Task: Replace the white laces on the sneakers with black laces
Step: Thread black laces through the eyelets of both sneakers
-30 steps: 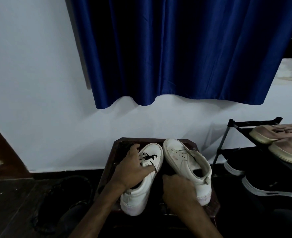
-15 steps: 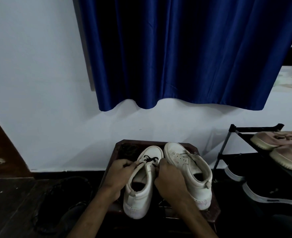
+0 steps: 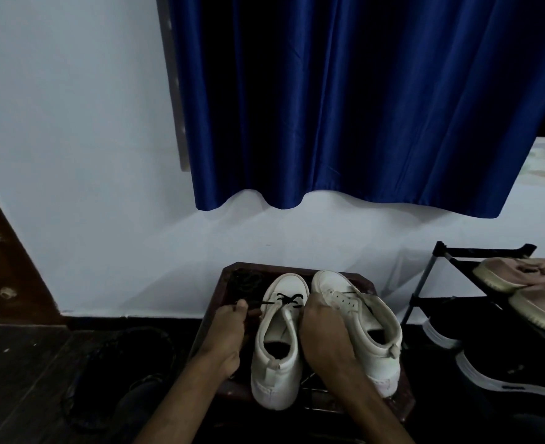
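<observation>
Our left hand (image 3: 229,328) pinches the black lace (image 3: 288,299) crossing the laced sneaker (image 3: 279,366), while we cannot tell what our right hand (image 3: 325,334), against its side, grasps.

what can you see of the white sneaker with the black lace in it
The white sneaker is a high-top of smooth, leather-like material, upright on the dark wooden stool, toe toward the wall, heel toward the camera. Its mouth gapes open, tongue showing. A black lace crosses only near the toe. The left hand pinches one lace end, drawn out sideways; the right hand lies against its right side, fingers hidden. The second sneaker stands close beside it.
</observation>
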Available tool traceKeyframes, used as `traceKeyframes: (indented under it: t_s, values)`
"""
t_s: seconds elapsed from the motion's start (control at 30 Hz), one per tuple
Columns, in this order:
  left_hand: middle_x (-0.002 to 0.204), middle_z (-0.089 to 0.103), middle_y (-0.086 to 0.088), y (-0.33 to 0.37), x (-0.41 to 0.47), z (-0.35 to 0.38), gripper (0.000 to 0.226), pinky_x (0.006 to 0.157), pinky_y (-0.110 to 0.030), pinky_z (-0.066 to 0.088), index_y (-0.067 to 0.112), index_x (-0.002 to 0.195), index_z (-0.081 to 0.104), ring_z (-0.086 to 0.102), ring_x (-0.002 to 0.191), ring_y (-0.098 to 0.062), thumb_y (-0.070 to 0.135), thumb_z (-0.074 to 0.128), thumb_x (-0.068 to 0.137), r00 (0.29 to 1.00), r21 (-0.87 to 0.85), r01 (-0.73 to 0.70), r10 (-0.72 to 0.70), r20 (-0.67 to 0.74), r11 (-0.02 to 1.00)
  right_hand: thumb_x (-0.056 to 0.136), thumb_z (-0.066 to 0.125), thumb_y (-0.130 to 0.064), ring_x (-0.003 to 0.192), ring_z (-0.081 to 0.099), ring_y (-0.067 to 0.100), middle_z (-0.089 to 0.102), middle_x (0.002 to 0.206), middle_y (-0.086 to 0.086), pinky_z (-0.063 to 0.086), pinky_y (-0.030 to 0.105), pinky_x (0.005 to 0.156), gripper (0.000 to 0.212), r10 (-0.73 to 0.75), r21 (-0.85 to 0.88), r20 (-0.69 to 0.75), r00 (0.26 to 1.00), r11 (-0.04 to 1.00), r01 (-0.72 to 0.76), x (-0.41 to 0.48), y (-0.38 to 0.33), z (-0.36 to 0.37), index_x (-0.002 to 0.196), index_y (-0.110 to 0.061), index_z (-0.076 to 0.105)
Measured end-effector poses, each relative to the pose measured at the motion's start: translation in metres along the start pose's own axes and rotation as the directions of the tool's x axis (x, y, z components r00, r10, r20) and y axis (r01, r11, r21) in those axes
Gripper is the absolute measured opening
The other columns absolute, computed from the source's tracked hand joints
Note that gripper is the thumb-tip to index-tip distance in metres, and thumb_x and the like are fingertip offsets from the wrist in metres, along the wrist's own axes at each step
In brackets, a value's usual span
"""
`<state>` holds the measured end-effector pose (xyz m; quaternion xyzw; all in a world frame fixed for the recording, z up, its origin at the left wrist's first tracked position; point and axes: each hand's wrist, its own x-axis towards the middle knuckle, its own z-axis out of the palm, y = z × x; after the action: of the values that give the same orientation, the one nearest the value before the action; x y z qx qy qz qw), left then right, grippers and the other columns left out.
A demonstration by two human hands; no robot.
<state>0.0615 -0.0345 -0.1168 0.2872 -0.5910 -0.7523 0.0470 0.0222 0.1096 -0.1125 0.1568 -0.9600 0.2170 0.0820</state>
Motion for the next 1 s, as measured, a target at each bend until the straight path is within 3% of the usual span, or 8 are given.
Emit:
traceKeyframes:
  t_s: [0.13, 0.27, 0.37, 0.47, 0.6, 0.77, 0.83, 1.0]
  values:
    - [0.090, 0.067, -0.008, 0.007, -0.007, 0.006, 0.029, 0.081, -0.037, 0.048, 0.004, 0.097, 0.058, 0.061, 0.086, -0.021, 0.022, 0.038, 0.105, 0.995, 0.117, -0.081, 0.087, -0.051, 0.990, 0.101, 0.043, -0.035, 0.093, 0.069, 0.025, 0.069, 0.105, 0.008, 0.048, 0.032, 0.070, 0.030, -0.034, -0.165, 0.007, 0.999, 0.986, 0.034, 0.005, -0.003, -0.012, 0.115, -0.009, 0.044]
    - [0.076, 0.055, -0.005, 0.021, -0.016, 0.007, 0.026, 0.061, -0.029, 0.044, 0.009, 0.085, 0.051, 0.056, 0.068, -0.015, 0.021, 0.039, 0.105, 0.992, 0.191, -0.120, 0.110, 0.062, 0.974, 0.093, 0.053, -0.024, 0.088, 0.067, 0.026, 0.069, 0.094, 0.007, 0.050, 0.033, 0.076, 0.019, 0.085, 0.176, 0.024, 0.996, 0.980, -0.088, 0.015, -0.001, -0.026, 0.108, -0.013, 0.052]
    - [0.070, 0.047, -0.003, 0.047, -0.024, 0.005, 0.019, 0.052, -0.027, 0.053, 0.013, 0.086, 0.052, 0.046, 0.057, -0.013, 0.010, 0.042, 0.103, 0.983, 0.093, -0.166, 0.157, 0.091, 0.982, 0.095, 0.051, -0.011, 0.054, 0.055, 0.018, 0.058, 0.071, 0.007, 0.053, 0.033, 0.055, 0.007, 0.241, 0.704, 0.262, 0.934, 0.615, -0.356, 0.027, -0.007, -0.057, 0.101, -0.012, 0.055]
    - [0.075, 0.054, -0.004, 0.079, -0.026, -0.002, 0.014, 0.062, -0.035, 0.057, 0.012, 0.094, 0.057, 0.048, 0.060, -0.013, 0.006, 0.045, 0.100, 0.965, -0.026, -0.241, 0.242, 0.104, 0.970, 0.098, 0.051, -0.008, 0.056, 0.052, 0.011, 0.058, 0.075, 0.005, 0.055, 0.029, 0.055, 0.011, 0.123, 0.848, 0.388, 0.913, 0.341, -0.406, 0.036, -0.012, -0.106, 0.102, -0.009, 0.061]
    - [0.089, 0.066, -0.005, 0.111, -0.027, -0.015, 0.015, 0.079, -0.040, 0.056, 0.010, 0.103, 0.062, 0.058, 0.074, -0.016, 0.006, 0.049, 0.099, 0.894, -0.006, -0.425, 0.421, 0.156, 0.905, 0.097, 0.048, -0.005, 0.073, 0.060, 0.011, 0.068, 0.092, 0.001, 0.059, 0.030, 0.067, 0.026, -0.088, 0.951, 0.308, 0.947, 0.026, -0.307, 0.046, -0.017, -0.161, 0.118, -0.007, 0.062]
    - [0.097, 0.069, -0.005, 0.104, -0.018, -0.016, 0.012, 0.074, -0.026, 0.049, 0.015, 0.098, 0.064, 0.061, 0.080, -0.016, 0.007, 0.055, 0.096, 0.830, 0.337, -0.558, 0.507, 0.232, 0.759, 0.095, 0.047, -0.001, 0.082, 0.065, 0.011, 0.069, 0.103, 0.001, 0.059, 0.032, 0.080, 0.031, -0.190, 0.957, 0.153, 0.970, -0.217, -0.193, 0.054, -0.031, -0.202, 0.121, -0.010, 0.061]
    - [0.101, 0.066, -0.002, 0.096, -0.013, -0.015, 0.009, 0.081, -0.028, 0.050, 0.017, 0.098, 0.064, 0.062, 0.089, -0.018, 0.011, 0.058, 0.095, 0.817, 0.446, -0.574, 0.511, 0.266, 0.687, 0.095, 0.047, 0.001, 0.085, 0.065, 0.012, 0.068, 0.108, 0.001, 0.058, 0.036, 0.086, 0.034, -0.205, 0.955, 0.113, 0.972, -0.247, -0.164, 0.053, -0.037, -0.209, 0.124, -0.011, 0.060]
    - [0.124, 0.050, -0.006, 0.085, -0.009, -0.015, 0.019, 0.094, -0.032, 0.044, 0.017, 0.113, 0.059, 0.053, 0.112, -0.022, 0.023, 0.056, 0.096, 0.789, 0.835, -0.464, 0.567, 0.238, 0.295, 0.093, 0.038, 0.016, 0.097, 0.067, 0.017, 0.067, 0.110, 0.007, 0.055, 0.035, 0.091, 0.041, -0.153, 0.971, 0.072, 0.986, -0.216, -0.105, 0.047, -0.050, -0.209, 0.120, -0.007, 0.059]
